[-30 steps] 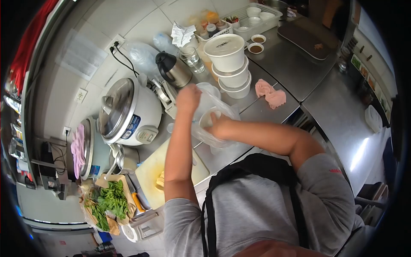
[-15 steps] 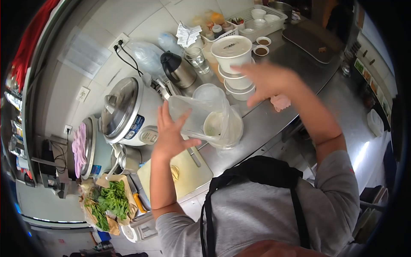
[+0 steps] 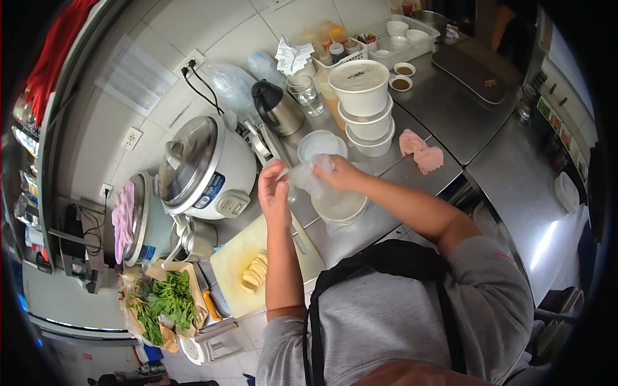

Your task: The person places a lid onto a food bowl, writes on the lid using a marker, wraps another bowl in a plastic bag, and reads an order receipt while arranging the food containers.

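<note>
My right hand [image 3: 340, 174] is closed on the gathered neck of a clear plastic bag [image 3: 310, 178]. At the bag's other end, my left hand [image 3: 275, 188] pinches its stretched edge with curled fingers. Inside the bag, a round tub [image 3: 340, 207] stands on the steel counter, its contents blurred by the plastic. Just behind my hands lies a clear round lid or shallow container [image 3: 322, 147]. A stack of white lidded tubs [image 3: 367, 125] rises behind my right hand, beside a crumpled pink cloth [image 3: 421, 152].
Sliced yellowish pieces [image 3: 255, 273] lie on a cutting board [image 3: 232, 257]. Left of it are a yellow-handled knife [image 3: 210, 303] and leafy greens [image 3: 172, 299]. A rice cooker [image 3: 228, 164] and steel jug [image 3: 277, 109] stand by the wall. Sauce dishes [image 3: 400, 83] sit near a dark tray [image 3: 476, 67].
My hands were spread apart above the open bag; they have come together and taken hold of it. The bag's top is now gathered and pulled toward the left over the tub.
</note>
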`<state>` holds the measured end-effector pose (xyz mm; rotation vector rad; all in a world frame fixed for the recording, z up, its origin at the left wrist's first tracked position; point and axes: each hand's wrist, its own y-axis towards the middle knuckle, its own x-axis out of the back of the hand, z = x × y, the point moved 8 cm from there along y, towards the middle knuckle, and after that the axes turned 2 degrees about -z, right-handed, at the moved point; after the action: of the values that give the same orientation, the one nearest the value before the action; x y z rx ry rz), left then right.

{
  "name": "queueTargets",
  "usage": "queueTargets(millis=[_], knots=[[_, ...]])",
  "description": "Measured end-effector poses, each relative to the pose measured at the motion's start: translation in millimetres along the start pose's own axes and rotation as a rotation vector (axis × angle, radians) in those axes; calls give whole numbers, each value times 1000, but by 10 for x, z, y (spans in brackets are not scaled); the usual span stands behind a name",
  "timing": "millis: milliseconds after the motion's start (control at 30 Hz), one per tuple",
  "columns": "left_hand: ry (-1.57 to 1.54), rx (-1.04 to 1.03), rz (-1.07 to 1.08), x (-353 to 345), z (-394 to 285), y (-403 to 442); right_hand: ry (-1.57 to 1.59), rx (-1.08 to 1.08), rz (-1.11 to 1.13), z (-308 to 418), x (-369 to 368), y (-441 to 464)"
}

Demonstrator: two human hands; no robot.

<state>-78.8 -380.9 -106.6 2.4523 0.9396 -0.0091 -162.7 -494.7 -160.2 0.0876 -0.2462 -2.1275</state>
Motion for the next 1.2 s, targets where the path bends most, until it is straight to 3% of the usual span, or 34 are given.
queueTargets(millis=[67, 133, 200, 300, 333, 367, 433, 467, 567, 633, 767, 800, 867, 900, 933, 967, 1033, 1067, 1200], knots=[[554, -138, 209, 13, 376, -188, 257, -21, -156, -120, 2, 18], [804, -191, 331, -259, 538, -340, 328, -32, -292, -75, -4, -49], [771, -97, 371, -460, 736, -390, 211, -29, -405, 129, -4, -207], [736, 27, 425, -441, 1214, -376, 27, 202, -189, 35, -98, -262], [722, -2, 426, -368, 1345, -420, 48, 199, -109, 62, -127, -358], [710, -30, 423, -294, 1473, -461, -77, 303, -165, 168, -37, -465], [906, -292, 330, -436, 1080, -432, -325, 517, -269, 348, 108, -657], [1000, -422, 276, -514, 897, -443, -496, 437, -240, 218, 131, -667], [649, 41, 254, -429, 1100, -359, -904, 169, -75, -153, 144, -659], [627, 31, 238, -647, 779, -309, -1018, -47, 126, -249, 14, -584], [752, 29, 255, -855, 526, -380, -908, -41, 83, -632, -52, -484], [693, 166, 341, -1007, 345, -420, -864, -28, 84, -708, -67, -500], [686, -75, 405, -1117, 170, -453, -186, 90, -26, -812, -55, -551], [679, -192, 432, -1139, 82, -497, 1, 39, -38, -913, -57, -537], [657, -36, 517, -1076, 195, -524, 197, -8, -59, -1014, -60, -525], [658, -113, 404, -969, 103, -500, 386, -51, -88, -1114, -63, -517], [659, -263, 172, -729, -85, -493, 433, -247, -203, -486, -5, -533], [698, -165, 174, -568, 17, -489, 462, -333, -255, -416, 33, -552], [1036, 54, 438, -508, 696, -635, 363, -226, -154, -72, -47, -462]])
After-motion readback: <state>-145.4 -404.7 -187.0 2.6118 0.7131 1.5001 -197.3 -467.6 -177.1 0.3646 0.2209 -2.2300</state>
